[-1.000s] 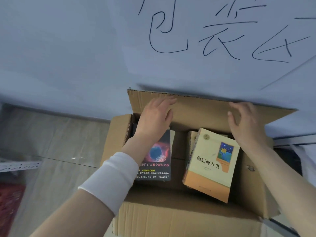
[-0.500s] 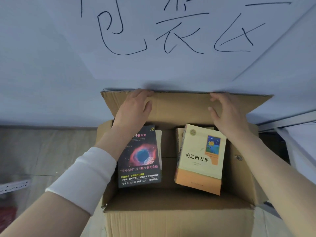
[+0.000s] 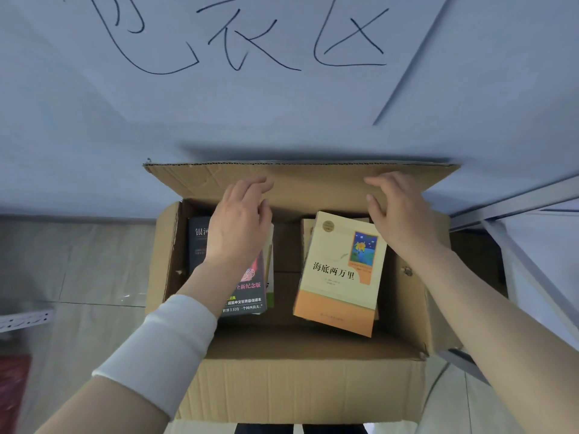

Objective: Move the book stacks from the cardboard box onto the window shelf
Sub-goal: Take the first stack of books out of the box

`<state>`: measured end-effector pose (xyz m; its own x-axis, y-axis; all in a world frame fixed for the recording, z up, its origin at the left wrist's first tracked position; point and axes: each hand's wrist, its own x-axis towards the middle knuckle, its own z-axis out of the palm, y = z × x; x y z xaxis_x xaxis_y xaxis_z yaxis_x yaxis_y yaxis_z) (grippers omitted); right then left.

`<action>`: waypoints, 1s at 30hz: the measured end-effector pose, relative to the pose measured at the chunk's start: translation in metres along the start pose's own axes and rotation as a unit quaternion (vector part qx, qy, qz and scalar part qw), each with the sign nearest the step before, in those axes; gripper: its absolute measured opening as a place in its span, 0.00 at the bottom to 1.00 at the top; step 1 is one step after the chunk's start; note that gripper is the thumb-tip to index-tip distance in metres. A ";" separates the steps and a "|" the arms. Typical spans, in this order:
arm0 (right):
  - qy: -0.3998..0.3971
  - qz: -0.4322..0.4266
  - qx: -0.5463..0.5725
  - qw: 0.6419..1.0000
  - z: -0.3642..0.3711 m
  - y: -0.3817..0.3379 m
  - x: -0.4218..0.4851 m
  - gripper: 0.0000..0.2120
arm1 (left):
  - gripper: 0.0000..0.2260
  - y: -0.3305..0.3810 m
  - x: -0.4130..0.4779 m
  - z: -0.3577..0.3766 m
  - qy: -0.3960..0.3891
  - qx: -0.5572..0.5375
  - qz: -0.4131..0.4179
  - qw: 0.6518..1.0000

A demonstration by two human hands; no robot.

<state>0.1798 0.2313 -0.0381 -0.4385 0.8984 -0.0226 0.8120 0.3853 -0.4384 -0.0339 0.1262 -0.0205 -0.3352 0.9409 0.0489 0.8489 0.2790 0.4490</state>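
Two bare hands over an open brown cardboard box (image 3: 297, 383), rough and wavy along its torn edges. Left hand (image 3: 238, 223) spread flat, fingers loose, holding nothing, hovering over a dark book stack (image 3: 247, 296) (shiny black cover, red swirl showing below the wrist). Right hand (image 3: 398, 211) open too, gripping nothing, fingertips near the tall back flap (image 3: 300, 180). Just below and left of that hand, a cream and orange book stack (image 3: 338, 283), smooth, flat, rectangular. Both stacks inside the box. White soft sleeve (image 3: 159, 349) on the left arm.
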 end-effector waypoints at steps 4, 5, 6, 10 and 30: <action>-0.020 0.021 0.000 1.000 -0.003 0.006 -0.004 0.16 | 0.13 0.012 -0.003 0.009 -0.020 0.009 0.010 1.000; -0.026 0.027 -0.002 0.999 -0.003 0.008 -0.005 0.16 | 0.13 0.015 -0.003 0.011 -0.027 0.009 0.008 1.000; -0.030 0.032 -0.004 0.999 -0.003 0.010 -0.006 0.16 | 0.13 0.018 -0.003 0.014 -0.035 0.008 0.006 0.999; -0.053 0.062 -0.013 0.997 -0.003 0.018 -0.012 0.16 | 0.15 0.032 -0.005 0.026 -0.097 0.015 -0.035 0.995; -0.100 0.508 0.315 0.795 0.158 0.093 -0.074 0.20 | 0.31 -0.027 -0.083 0.195 -0.423 -0.158 -0.356 0.819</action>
<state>0.2268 0.1676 -0.2196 0.2168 0.6024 -0.7682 0.4597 -0.7572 -0.4641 0.0508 0.0785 -0.2109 -0.1833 0.3959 -0.8998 0.3696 0.8759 0.3101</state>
